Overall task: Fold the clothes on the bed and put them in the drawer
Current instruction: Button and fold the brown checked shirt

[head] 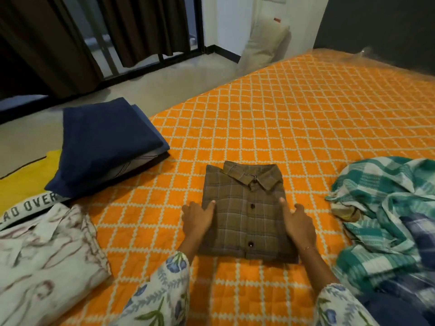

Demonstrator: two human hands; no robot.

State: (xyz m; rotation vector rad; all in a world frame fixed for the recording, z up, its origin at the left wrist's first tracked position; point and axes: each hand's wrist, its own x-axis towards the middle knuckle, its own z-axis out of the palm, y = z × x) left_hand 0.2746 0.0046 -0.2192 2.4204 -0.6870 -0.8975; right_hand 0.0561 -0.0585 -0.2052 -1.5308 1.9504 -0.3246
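A folded brown plaid shirt lies collar-up near the front edge of the orange-quilted bed. The left hand rests at its left side, the right hand on its right side, fingers extended. Folded navy cloth lies at the left edge; unfolded teal checked cloth lies at the right.

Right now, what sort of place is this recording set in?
Most likely a home bedroom: a bed under an orange diamond-quilted cover, dark brown curtains at a barred window, and a folded brown checked shirt beside a crumpled green checked cloth.
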